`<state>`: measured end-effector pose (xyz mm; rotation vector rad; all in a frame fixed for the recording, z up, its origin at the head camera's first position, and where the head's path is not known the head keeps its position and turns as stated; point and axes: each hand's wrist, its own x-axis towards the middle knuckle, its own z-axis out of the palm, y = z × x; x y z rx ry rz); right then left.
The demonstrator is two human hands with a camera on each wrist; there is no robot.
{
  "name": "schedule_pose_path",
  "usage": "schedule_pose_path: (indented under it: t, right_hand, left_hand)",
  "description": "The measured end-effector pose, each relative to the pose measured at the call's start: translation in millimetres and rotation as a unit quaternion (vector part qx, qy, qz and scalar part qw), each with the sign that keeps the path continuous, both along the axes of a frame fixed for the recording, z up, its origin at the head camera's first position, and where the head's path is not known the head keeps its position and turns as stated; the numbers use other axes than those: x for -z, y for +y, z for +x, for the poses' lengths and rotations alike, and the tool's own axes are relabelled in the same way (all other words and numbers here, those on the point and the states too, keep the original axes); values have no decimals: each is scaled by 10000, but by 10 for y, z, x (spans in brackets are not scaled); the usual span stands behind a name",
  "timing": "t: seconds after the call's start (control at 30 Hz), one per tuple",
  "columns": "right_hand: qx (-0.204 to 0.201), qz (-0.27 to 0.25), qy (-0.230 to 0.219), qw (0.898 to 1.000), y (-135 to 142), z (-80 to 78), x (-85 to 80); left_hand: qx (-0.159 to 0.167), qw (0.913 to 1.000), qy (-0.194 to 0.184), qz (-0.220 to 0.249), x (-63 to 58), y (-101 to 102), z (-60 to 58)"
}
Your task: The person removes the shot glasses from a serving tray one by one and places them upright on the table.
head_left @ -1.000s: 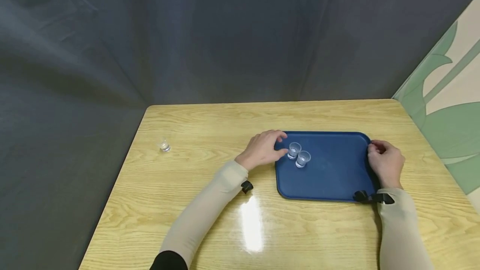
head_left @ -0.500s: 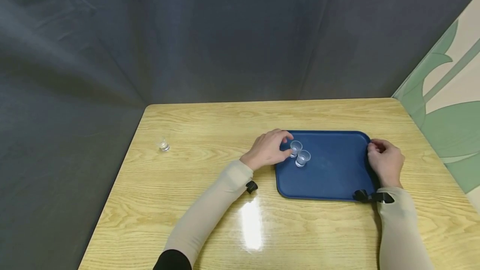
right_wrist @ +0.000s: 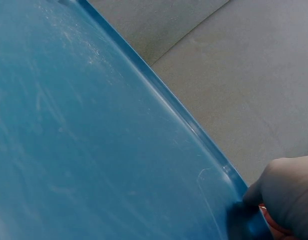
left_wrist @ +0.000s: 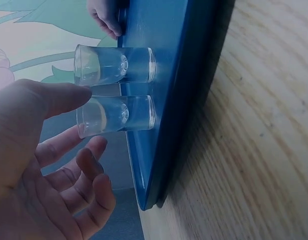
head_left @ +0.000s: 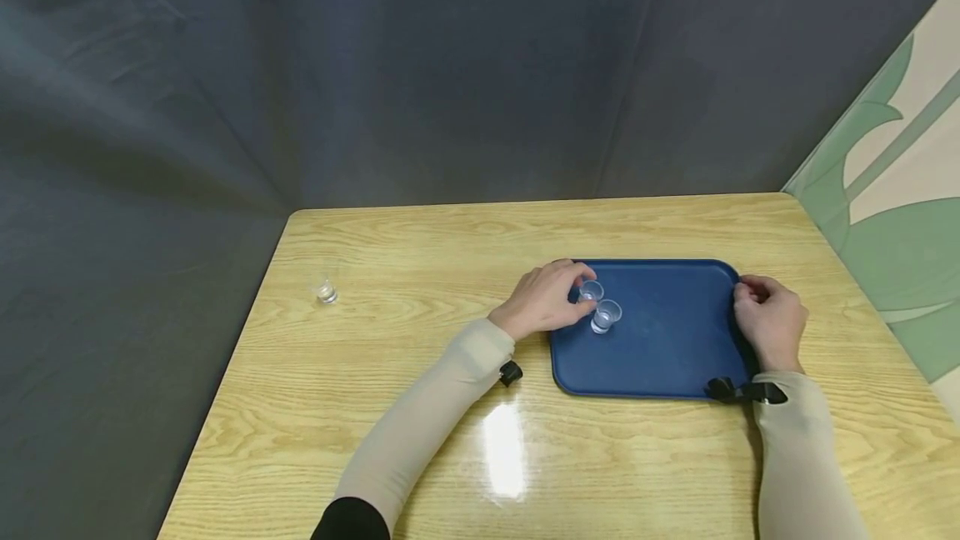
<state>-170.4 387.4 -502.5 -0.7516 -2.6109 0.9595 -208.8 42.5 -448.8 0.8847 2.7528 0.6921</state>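
Two small clear shot glasses stand upright side by side on the left part of a blue tray (head_left: 667,332). My left hand (head_left: 551,297) reaches over the tray's left edge and pinches the farther shot glass (left_wrist: 101,117) near its rim, thumb on one side and index finger on the other. The thumb lies between the two glasses; the other fingers are loosely bent. Close by is the second shot glass (head_left: 606,317), apart from the fingers. At the tray's right edge, my right hand (head_left: 771,319) grips the rim between thumb and fingers.
A third shot glass (head_left: 327,292) stands alone on the left of the wooden table (head_left: 420,257). A dark curtain (head_left: 480,73) hangs behind and to the left. On the right is a panel with green leaves (head_left: 907,257).
My left hand has moved right, and its thumb and index finger have closed round the farther glass, which shifted slightly. The right hand stays on the tray's rim.
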Motion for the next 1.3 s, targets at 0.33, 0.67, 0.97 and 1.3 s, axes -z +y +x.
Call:
schedule_pose_path:
  t: [0.33, 0.67, 0.97, 1.3]
  right_hand:
    - [31, -3, 38, 10000, 4, -7, 11]
    - [-9, 36, 57, 10000, 4, -7, 27]
    - [22, -27, 40, 10000, 14, -3, 7]
    - [18, -78, -2, 10000, 8, 0, -7]
  left_hand:
    - [62, 9998, -76, 160, 100, 19, -32]
    - [-64, 9989, -141, 434, 146, -10, -64]
    - [-288, 9940, -327, 1002, 163, -116, -80]
    - [-864, 9726, 11, 2158, 223, -368, -91]
